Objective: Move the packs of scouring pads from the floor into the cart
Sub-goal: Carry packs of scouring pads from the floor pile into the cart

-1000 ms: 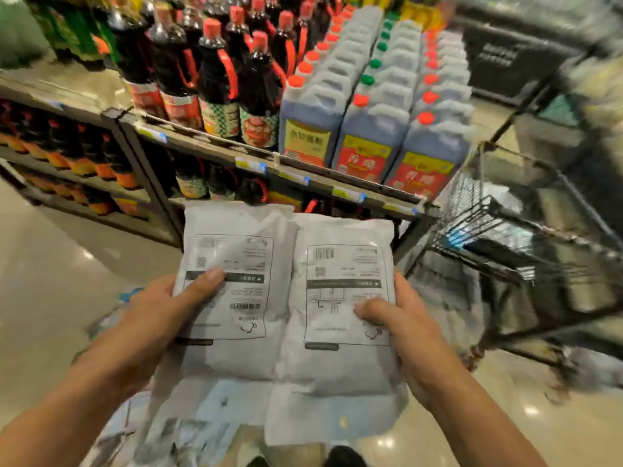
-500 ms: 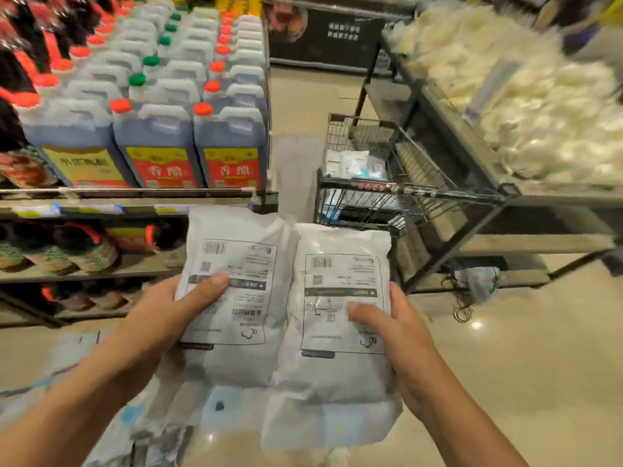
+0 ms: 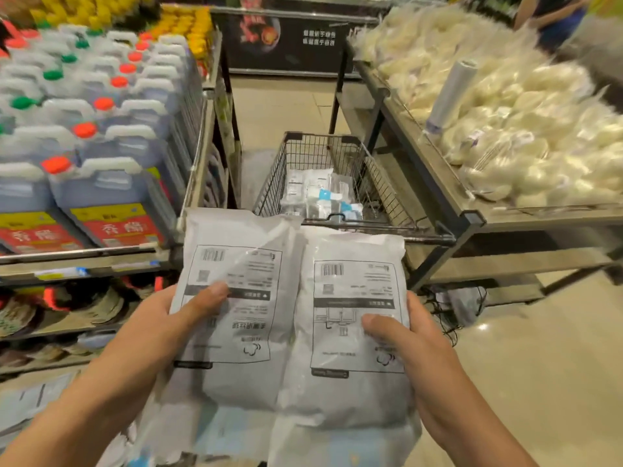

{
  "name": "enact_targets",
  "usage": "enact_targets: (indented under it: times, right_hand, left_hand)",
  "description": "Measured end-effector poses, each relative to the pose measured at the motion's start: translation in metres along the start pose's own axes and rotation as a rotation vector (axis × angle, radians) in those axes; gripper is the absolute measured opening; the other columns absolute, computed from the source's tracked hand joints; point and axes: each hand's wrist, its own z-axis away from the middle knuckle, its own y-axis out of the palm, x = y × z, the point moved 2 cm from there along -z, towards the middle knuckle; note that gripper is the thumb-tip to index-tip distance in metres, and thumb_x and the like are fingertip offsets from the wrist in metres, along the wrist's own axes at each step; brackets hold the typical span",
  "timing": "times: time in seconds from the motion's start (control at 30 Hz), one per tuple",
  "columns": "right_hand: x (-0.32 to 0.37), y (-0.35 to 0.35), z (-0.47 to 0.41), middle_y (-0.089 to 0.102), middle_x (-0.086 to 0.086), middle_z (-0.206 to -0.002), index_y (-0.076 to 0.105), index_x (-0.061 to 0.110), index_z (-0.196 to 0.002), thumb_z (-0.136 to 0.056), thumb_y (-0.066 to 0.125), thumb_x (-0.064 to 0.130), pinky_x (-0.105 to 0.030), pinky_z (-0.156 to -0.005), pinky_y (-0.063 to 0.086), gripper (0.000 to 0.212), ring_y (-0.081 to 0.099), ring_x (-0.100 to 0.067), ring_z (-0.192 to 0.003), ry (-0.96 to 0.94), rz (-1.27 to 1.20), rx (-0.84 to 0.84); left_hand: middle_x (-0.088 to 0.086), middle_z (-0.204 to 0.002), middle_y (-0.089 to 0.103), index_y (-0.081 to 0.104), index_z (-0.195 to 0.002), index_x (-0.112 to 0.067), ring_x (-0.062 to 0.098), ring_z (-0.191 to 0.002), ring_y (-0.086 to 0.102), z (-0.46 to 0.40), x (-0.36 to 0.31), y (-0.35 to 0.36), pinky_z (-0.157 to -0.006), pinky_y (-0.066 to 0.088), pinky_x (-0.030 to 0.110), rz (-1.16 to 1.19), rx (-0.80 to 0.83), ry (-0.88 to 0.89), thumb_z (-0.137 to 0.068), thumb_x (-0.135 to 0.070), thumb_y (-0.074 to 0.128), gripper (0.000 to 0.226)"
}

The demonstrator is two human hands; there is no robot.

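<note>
I hold two white packs of scouring pads side by side at chest height, label side up. My left hand [image 3: 158, 328] grips the left pack [image 3: 236, 332] with the thumb across its label. My right hand [image 3: 408, 345] grips the right pack [image 3: 350, 332] the same way. More packs hang beneath the two, partly hidden. The wire cart [image 3: 381, 193] stands straight ahead, just beyond the packs' top edges, with several white and blue packs [image 3: 317, 193] lying in its basket.
A shelf of dark jugs with red and green caps [image 3: 101, 183] runs along the left of the aisle. A low table of pale bagged food [image 3: 505, 129] with a plastic-bag roll [image 3: 451, 92] flanks the cart's right. More packs [image 3: 33, 402] lie on the floor at lower left.
The view has swung right, so the cart moved from the right edge to straight ahead. Both hands keep the same grip on the two packs.
</note>
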Motion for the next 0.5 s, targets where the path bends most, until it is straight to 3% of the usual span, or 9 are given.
enact_targets:
  times: [0.13,0.2,0.27,0.37,0.5]
  right_hand:
    - [0.032,-0.017,-0.048,0.082,0.008,-0.104,0.07,0.029,-0.116,-0.094,0.068,0.007,-0.027,-0.076,0.057,0.032,0.078,-0.01,-0.093,-0.015,-0.01,-0.027]
    - [0.05,-0.025,-0.069,0.082,0.007,-0.105,0.071,0.028,-0.116,-0.094,0.068,0.005,-0.031,-0.08,0.057,0.032,0.078,-0.011,-0.094,-0.02,-0.023,-0.042]
    - [0.065,-0.034,-0.092,0.082,0.006,-0.107,0.071,0.028,-0.116,-0.093,0.068,0.005,-0.036,-0.087,0.057,0.032,0.078,-0.014,-0.097,-0.03,-0.029,-0.06]
    - [0.082,-0.047,-0.125,0.082,0.006,-0.107,0.071,0.028,-0.117,-0.094,0.068,0.006,-0.04,-0.092,0.058,0.032,0.079,-0.015,-0.098,-0.022,-0.04,-0.075]
    - [0.105,-0.067,-0.182,0.081,0.004,-0.109,0.071,0.028,-0.117,-0.093,0.068,0.008,-0.046,-0.096,0.058,0.032,0.078,-0.018,-0.101,0.01,-0.033,-0.053]
  left_hand:
    - [0.002,-0.105,0.082,0.082,-0.104,-0.034,0.024,-0.096,0.08,-0.052,-0.029,0.022,-0.089,0.057,0.049,-0.01,0.013,0.037,-0.039,-0.081,0.084,0.081]
    - [0.005,-0.106,0.082,0.082,-0.105,-0.032,0.026,-0.096,0.08,-0.078,-0.044,0.034,-0.09,0.057,0.048,0.025,0.032,0.034,-0.029,-0.083,0.087,0.092]
    - [0.006,-0.104,0.082,0.083,-0.102,-0.031,0.027,-0.094,0.08,-0.104,-0.061,0.048,-0.089,0.057,0.048,0.034,0.032,0.031,-0.038,-0.078,0.09,0.079]
    - [0.008,-0.1,0.083,0.084,-0.095,-0.027,0.027,-0.087,0.081,-0.141,-0.082,0.067,-0.082,0.057,0.045,0.037,0.041,0.017,-0.073,-0.052,0.076,0.035]
    - [0.009,-0.106,0.082,0.079,-0.113,-0.02,0.031,-0.094,0.08,-0.194,-0.103,0.092,-0.092,0.056,0.051,0.017,0.033,-0.031,-0.084,-0.039,0.067,0.036]
